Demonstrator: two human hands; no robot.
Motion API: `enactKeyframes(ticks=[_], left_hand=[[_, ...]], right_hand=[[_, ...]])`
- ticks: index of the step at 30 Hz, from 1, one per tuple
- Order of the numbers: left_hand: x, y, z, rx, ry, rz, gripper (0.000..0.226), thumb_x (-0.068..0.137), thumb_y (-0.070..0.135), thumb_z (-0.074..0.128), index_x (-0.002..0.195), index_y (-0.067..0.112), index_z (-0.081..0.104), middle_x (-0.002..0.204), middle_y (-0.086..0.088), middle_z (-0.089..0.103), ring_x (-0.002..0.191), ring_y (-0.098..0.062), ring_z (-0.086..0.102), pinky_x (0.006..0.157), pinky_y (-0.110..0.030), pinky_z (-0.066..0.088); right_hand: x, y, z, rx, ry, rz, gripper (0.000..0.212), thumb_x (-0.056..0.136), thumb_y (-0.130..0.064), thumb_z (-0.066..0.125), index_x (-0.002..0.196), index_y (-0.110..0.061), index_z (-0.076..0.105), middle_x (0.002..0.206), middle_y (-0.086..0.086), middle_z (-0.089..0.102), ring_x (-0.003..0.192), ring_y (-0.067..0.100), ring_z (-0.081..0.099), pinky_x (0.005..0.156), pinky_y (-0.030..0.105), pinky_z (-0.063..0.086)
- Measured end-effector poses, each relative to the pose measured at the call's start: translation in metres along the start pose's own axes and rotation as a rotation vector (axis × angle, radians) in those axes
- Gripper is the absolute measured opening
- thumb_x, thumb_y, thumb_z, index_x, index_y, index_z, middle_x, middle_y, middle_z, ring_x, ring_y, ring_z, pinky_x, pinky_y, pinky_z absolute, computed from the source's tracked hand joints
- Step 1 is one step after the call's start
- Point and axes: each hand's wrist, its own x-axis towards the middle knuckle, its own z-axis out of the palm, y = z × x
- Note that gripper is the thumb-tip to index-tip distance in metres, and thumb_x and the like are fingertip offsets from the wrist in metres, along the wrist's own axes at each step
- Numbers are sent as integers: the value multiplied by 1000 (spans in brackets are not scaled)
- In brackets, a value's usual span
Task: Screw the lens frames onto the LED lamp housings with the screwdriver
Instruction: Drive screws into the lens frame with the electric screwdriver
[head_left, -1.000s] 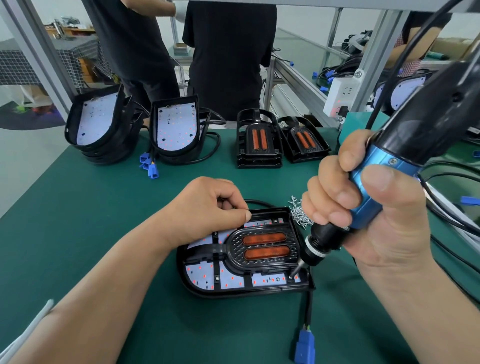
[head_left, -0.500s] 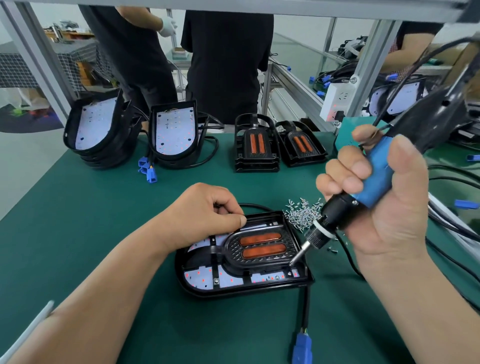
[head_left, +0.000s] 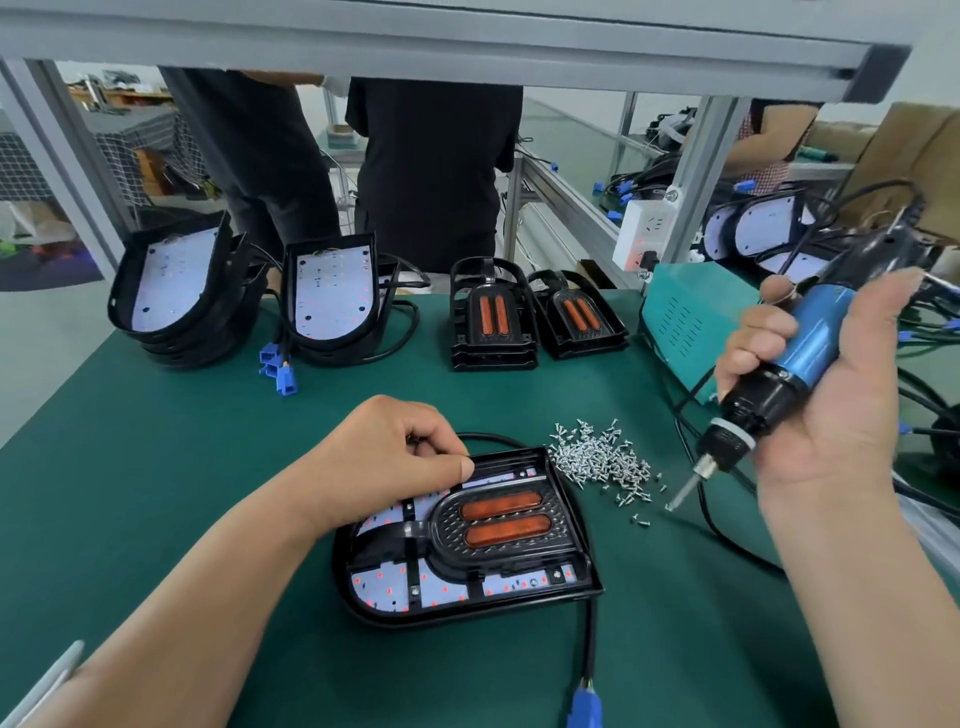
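Left hand: the left hand (head_left: 395, 457) sits at the far rim of the LED lamp housing (head_left: 457, 613), with its fingers curled over the rim and its thumb laid on top, holding the housing down.
Right hand: the right hand (head_left: 831, 410) is wrapped tight round the blue barrel of the screwdriver (head_left: 795, 364), raised near the worktop's right edge and well apart from the housing.
Screwdriver bit: it slants down and to the left. The tip is close above the green worktop (head_left: 156, 493), just right of the screws (head_left: 597, 460). Whether it touches cannot be told.
Housing: one lies flat in the middle towards the near edge, under the left hand and to the left of the screwdriver.
Lens frame: one lens frame (head_left: 561, 525) is seated in that housing. It has two orange strips, and two screw heads show in its near bar.
Screws: one loose heap, just beside the housing's far right corner. There are too many to count, and a few strays lie by the bit.
Along the far edge: two housing stacks (head_left: 171, 291) and two lens frame stacks (head_left: 491, 317).
Blue connectors: a cluster (head_left: 278, 369) by the housing stacks, and one connector at the near edge.
Right edge: one teal box (head_left: 685, 322).
Behind the far edge: two people in dark clothes (head_left: 436, 171).
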Motion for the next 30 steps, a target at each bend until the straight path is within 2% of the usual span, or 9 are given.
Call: enactKeyframes(ticks=[2, 5, 9, 12, 18, 20, 23, 27, 30], left_hand=[[1, 0, 1, 0, -1, -6, 7, 79, 32, 84, 76, 26, 80, 82, -13, 70, 64, -9, 52, 66, -28, 47], [1, -1, 1, 1, 11, -14, 10, 76, 37, 81, 77, 28, 81, 81, -12, 71, 63, -8, 52, 65, -28, 47], [2, -3, 1, 15, 4, -9, 6, 82, 29, 85, 78, 27, 81, 82, -11, 71, 63, -8, 53, 64, -26, 47], [2, -4, 0, 27, 12, -9, 12, 86, 21, 86, 77, 26, 81, 81, -8, 71, 62, -6, 52, 64, -23, 47], [3, -7, 1, 31, 12, -6, 11, 86, 22, 87, 77, 26, 82, 79, -5, 70, 63, -6, 54, 63, -22, 47], [4, -7, 1, 29, 7, 0, 8, 84, 25, 87, 77, 27, 82, 80, -3, 71, 63, -5, 55, 63, -20, 47], [4, -10, 2, 40, 12, 3, 10, 85, 24, 87, 77, 27, 82, 82, 0, 72, 63, -5, 56, 63, -18, 48], [5, -12, 1, 59, 22, -3, 10, 86, 24, 86, 78, 28, 82, 82, -1, 72, 62, -3, 55, 62, -15, 47], [4, -11, 1, 51, 27, -3, 9, 86, 25, 87, 78, 27, 83, 82, -2, 71, 61, -3, 56, 62, -14, 47]], right_hand=[[6, -10, -11, -51, 25, 17, 63, 98, -80, 38, 105, -21, 60, 77, -11, 48, 61, 3, 49, 59, 17, 48], [15, -23, -26, -154, 35, 68, 60, 99, -79, 37, 100, -23, 58, 75, -11, 49, 56, 3, 46, 54, 17, 45], [20, -36, -42, -359, 75, 85, 44, 98, -65, 59, 96, -21, 58, 72, -4, 54, 52, 10, 48, 51, 21, 45], [22, -42, -46, -539, 98, 99, 37, 89, -53, 67, 100, -19, 57, 71, 3, 58, 51, 19, 51, 50, 27, 48], [21, -42, -51, -759, 45, 114, 66, 67, -66, 91, 103, -21, 61, 77, 8, 65, 55, 24, 59, 51, 35, 54], [20, -40, -52, -846, 52, 123, 64, 67, -69, 90, 101, -23, 63, 78, 8, 68, 56, 25, 62, 51, 36, 55], [22, -33, -53, -1022, 55, 122, 67, 74, -70, 85, 110, -19, 61, 77, 2, 70, 58, 23, 66, 52, 36, 57], [26, -22, -56, -1169, 50, 147, 41, 93, -54, 76, 110, -20, 59, 86, 6, 67, 60, 19, 67, 59, 39, 61], [29, -17, -56, -1254, 54, 164, 38, 82, -47, 67, 108, -21, 58, 91, 9, 68, 61, 21, 69, 69, 51, 63]])
